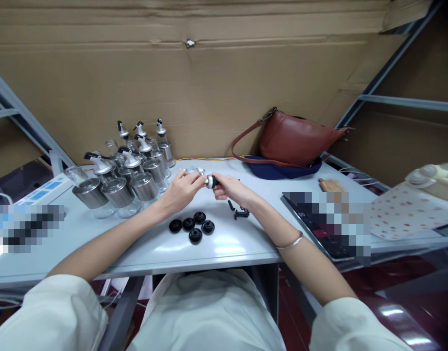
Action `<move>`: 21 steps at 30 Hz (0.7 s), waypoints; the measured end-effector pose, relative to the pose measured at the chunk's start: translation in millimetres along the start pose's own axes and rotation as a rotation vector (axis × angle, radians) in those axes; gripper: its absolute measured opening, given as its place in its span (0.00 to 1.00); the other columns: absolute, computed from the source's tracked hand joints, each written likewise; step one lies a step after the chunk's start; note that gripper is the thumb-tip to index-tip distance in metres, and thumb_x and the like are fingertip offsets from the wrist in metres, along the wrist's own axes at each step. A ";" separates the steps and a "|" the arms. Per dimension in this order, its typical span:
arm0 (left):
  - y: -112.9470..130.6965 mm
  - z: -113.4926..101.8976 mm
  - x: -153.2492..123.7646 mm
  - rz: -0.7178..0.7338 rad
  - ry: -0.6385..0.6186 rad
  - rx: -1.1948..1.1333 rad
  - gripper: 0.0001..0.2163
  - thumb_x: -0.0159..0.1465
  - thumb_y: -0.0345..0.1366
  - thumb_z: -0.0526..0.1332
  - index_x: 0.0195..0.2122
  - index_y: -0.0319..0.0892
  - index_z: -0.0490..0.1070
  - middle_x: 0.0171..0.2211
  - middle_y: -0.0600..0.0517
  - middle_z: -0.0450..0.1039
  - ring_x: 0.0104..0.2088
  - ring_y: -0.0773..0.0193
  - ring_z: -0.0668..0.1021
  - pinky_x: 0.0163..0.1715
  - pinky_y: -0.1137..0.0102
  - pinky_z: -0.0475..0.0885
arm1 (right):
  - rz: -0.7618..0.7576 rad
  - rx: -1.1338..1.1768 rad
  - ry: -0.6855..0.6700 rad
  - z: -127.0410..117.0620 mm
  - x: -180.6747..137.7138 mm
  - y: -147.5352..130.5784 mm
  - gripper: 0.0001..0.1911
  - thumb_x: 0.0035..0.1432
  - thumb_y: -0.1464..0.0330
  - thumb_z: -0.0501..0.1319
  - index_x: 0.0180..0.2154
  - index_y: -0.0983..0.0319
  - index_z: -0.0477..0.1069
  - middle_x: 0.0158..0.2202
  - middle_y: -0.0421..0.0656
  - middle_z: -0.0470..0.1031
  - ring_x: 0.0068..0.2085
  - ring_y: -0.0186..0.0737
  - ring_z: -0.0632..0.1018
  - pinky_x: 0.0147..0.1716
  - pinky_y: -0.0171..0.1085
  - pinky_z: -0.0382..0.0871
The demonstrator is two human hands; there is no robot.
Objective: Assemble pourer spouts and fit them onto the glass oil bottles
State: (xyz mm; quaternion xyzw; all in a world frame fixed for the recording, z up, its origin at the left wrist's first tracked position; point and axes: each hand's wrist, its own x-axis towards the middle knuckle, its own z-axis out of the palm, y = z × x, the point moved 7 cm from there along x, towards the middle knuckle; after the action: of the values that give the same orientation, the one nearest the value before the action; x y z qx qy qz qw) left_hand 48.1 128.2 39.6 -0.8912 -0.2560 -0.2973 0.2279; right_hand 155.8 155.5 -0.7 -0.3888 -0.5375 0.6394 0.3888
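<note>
Between my hands, above the middle of the table, is a bottle pourer (210, 182) with a silver body and a black stopper end. My left hand (183, 192) is closed around its silver side, and my right hand (231, 189) grips the black end. Just behind my left fingers lie some small silver pieces (197, 170), partly hidden. Several round black stoppers (195, 236) sit on the table in front of my hands. Below my right wrist lie a few small black lever-like parts (241, 213).
Several glass bottles with steel sleeves (117, 192) stand at the left, some topped with pourers. A brown bag (297, 139) rests on a dark blue cap (278, 168) at the back right. A tablet (307, 224) and a patterned bag (402, 209) are at the right.
</note>
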 end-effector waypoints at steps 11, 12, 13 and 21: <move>1.4 -1.3 -0.7 0.061 -0.013 0.047 0.13 0.69 0.32 0.46 0.38 0.40 0.69 0.30 0.49 0.74 0.31 0.64 0.73 0.34 0.68 0.60 | 0.176 0.199 -0.039 2.6 -2.4 14.4 0.19 0.61 0.56 0.55 0.25 0.63 0.62 0.16 0.32 0.56 0.16 0.25 0.57 0.22 0.30 0.63; -0.6 0.9 -0.4 0.034 -0.029 0.026 0.13 0.70 0.33 0.46 0.36 0.39 0.69 0.29 0.49 0.74 0.30 0.64 0.73 0.34 0.68 0.60 | 0.141 0.203 -0.026 2.3 -0.8 14.3 0.18 0.59 0.56 0.56 0.26 0.63 0.64 0.17 0.33 0.59 0.18 0.27 0.60 0.23 0.30 0.62; -2.4 2.8 -0.1 0.004 -0.046 -0.004 0.13 0.70 0.34 0.46 0.35 0.39 0.69 0.29 0.49 0.73 0.30 0.64 0.72 0.35 0.67 0.59 | 0.111 0.192 -0.022 2.4 0.4 14.1 0.18 0.58 0.55 0.58 0.27 0.63 0.65 0.18 0.35 0.62 0.19 0.28 0.63 0.24 0.31 0.63; -19.6 6.6 0.2 -0.467 -0.136 -0.554 0.10 0.67 0.39 0.49 0.33 0.41 0.65 0.26 0.54 0.69 0.26 0.66 0.68 0.31 0.70 0.60 | -0.279 -0.079 0.048 -5.5 -2.2 -16.0 0.14 0.46 0.59 0.67 0.30 0.62 0.70 0.26 0.37 0.69 0.28 0.31 0.69 0.32 0.34 0.65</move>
State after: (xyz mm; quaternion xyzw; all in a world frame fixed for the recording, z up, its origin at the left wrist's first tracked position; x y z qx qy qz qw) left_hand 39.4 146.9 39.9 -0.8543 -0.3768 -0.3395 -0.1137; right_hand 162.9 157.5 14.7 -0.3405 -0.6016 0.5480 0.4711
